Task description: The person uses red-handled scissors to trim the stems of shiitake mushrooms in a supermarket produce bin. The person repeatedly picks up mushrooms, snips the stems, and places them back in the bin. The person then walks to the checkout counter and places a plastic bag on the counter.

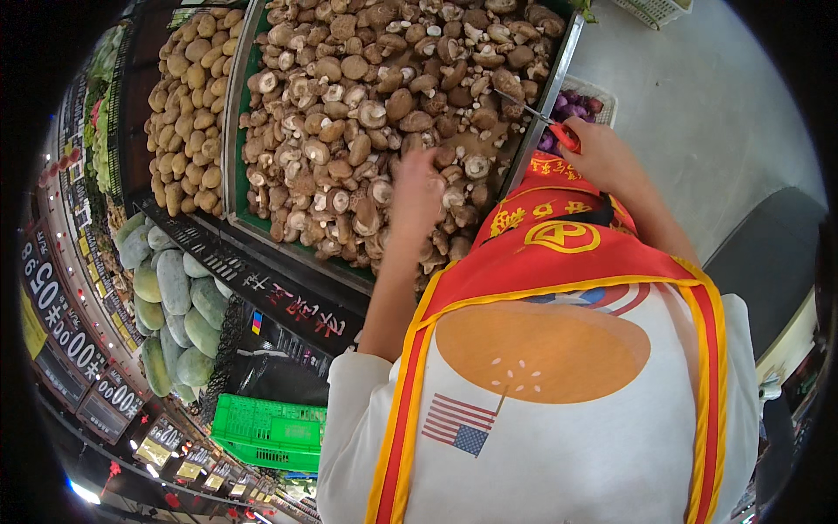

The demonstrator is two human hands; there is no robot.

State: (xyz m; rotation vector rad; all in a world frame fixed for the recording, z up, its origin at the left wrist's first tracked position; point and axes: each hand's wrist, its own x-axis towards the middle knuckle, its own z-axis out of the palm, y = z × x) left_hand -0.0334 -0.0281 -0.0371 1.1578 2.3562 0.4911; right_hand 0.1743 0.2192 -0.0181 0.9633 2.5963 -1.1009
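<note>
Brown shiitake mushrooms (pixel 366 114), many with pale stems, fill a green-lined bin with a metal rim (pixel 568 49). My left hand (pixel 419 187) is motion-blurred over the lower right part of the pile; its fingers point at the mushrooms, and whether it holds one cannot be made out. At the bin's right edge, my right hand (pixel 597 147) is closed around the red handles of a pair of scissors (pixel 540 116). Their thin metal blades reach over the rim to the mushrooms. Small cut stem pieces (pixel 501 141) lie scattered near the blades.
Potatoes (pixel 193 111) fill the bin on the left. Below them are wax gourds (pixel 177 298) and a green plastic crate (pixel 268 429). Beyond the right rim stands a white basket (pixel 605 98) of purple onions on grey floor. A red apron (pixel 563 252) covers my front.
</note>
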